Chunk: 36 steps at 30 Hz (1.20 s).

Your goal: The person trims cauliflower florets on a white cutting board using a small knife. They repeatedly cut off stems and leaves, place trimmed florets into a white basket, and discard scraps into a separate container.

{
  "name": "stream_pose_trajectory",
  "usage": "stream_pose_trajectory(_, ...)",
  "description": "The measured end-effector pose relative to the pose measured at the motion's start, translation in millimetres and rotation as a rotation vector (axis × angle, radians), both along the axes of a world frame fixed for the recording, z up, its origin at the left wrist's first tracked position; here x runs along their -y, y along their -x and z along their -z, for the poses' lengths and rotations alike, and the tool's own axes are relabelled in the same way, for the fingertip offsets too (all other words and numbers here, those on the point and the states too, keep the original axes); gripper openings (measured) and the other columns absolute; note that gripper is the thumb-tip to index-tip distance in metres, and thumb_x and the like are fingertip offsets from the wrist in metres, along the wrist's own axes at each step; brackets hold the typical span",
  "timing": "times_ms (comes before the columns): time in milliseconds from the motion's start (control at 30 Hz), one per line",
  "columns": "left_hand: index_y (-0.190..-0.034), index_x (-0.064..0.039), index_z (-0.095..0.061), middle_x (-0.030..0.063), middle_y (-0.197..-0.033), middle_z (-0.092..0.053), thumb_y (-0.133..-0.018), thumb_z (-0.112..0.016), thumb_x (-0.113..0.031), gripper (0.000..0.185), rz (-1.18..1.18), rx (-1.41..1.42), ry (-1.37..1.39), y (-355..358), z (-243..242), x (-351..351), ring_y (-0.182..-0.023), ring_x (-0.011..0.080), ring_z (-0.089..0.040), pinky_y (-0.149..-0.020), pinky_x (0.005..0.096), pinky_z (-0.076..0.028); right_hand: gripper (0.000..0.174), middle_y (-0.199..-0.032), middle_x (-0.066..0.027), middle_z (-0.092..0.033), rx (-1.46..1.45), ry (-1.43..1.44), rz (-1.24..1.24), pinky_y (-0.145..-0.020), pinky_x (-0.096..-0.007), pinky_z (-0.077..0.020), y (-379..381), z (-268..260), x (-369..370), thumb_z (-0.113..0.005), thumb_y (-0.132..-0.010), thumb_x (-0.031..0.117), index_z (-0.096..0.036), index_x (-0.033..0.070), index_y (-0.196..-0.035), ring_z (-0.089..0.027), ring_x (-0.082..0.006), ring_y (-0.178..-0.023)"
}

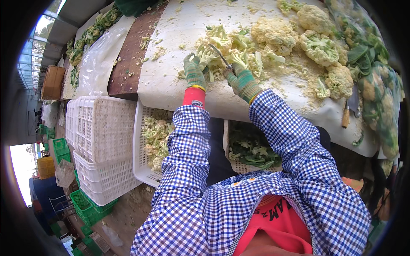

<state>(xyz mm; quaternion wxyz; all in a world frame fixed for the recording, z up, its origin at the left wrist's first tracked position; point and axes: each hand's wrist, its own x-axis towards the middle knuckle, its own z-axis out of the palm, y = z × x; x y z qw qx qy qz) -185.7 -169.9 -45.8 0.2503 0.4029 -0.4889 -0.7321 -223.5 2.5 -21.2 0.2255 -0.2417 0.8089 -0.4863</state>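
Note:
Both of my hands wear green-and-tan knit gloves. My right hand (242,81) is closed around a small knife, its narrow curved blade (218,53) angled up and left over cut cauliflower florets (221,38). My left hand (194,72) is at the left edge of these florets, fingers curled; a pale bit shows at its fingertips, but whether it grips a piece is unclear. The florets lie on a white-covered table (173,35) strewn with crumbs. Just beyond my right hand are large cauliflower heads (274,35), one turned stem side up (320,48).
A cleaver-like knife with a wooden handle (346,116) lies at the table's right. Bagged cauliflowers (379,96) line the right edge. Below the table are a white crate of florets (138,153) and a crate of leaves (256,152). White crates (109,134) are stacked at left.

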Motion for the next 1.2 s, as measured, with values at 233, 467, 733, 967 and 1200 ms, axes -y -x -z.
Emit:
stream_pose_trajectory(233,-0.131,-0.006,-0.044,0.013,-0.118,-0.053,-0.093,-0.049,-0.026,0.043,-0.028,0.072,0.145,-6,3,2,-0.096,0.0246,-0.057,-0.077,0.0386,-0.05,0.045,-0.106,-0.0258,-0.062,-0.005,-0.302,-0.198,-0.088,-0.0452,-0.0451,-2,-40,17,-0.047,-0.095,0.037,-0.052,0.0,-0.12,-0.059,-0.039,-0.104)
stream_pose_trajectory(467,-0.126,0.002,-0.041,0.0132,-0.105,-0.058,-0.09,-0.058,-0.026,0.048,0.003,0.255,0.284,-2,28,21,-0.089,0.0222,-0.057,-0.079,0.0323,-0.047,0.048,-0.112,-0.0274,-0.06,0.043,-0.385,-0.234,-0.091,-0.0456,-0.0448,-1,-3,34,-0.045,-0.095,0.038,-0.05,-0.001,-0.122,-0.058,-0.0402,-0.107)
stream_pose_trajectory(733,-0.11,-0.004,-0.05,0.0056,-0.081,-0.059,-0.089,-0.062,-0.024,0.032,0.029,0.163,0.008,-11,29,27,-0.062,0.0148,-0.054,-0.053,0.03,-0.046,0.046,-0.11,-0.0246,-0.062,-0.01,-0.63,-0.347,-0.088,-0.0455,-0.0461,6,11,51,-0.047,-0.094,0.038,-0.051,0.0,-0.121,-0.059,-0.0388,-0.105)
stream_pose_trajectory(967,-0.088,-0.008,-0.058,0.0034,-0.067,-0.058,-0.09,-0.058,-0.017,0.009,0.063,-0.023,-0.433,-23,8,42,-0.052,0.0151,-0.053,-0.045,0.0281,-0.049,0.039,-0.091,-0.0152,-0.066,-0.022,-0.503,-0.302,-0.065,-0.0393,-0.0522,36,6,33,-0.048,-0.096,0.038,-0.06,0.002,-0.107,-0.065,-0.0274,-0.077)
stream_pose_trajectory(1200,-0.104,-0.009,-0.052,0.0054,-0.08,-0.06,-0.086,-0.058,-0.013,0.019,0.037,-0.075,-0.341,-29,14,44,-0.057,0.0156,-0.055,-0.048,0.0278,-0.049,0.03,-0.056,-0.0008,-0.047,0.406,-0.084,-0.02,-0.034,-0.0312,-0.0321,6,-16,20,-0.05,-0.097,0.034,-0.057,0.006,-0.089,-0.042,-0.0116,-0.04)
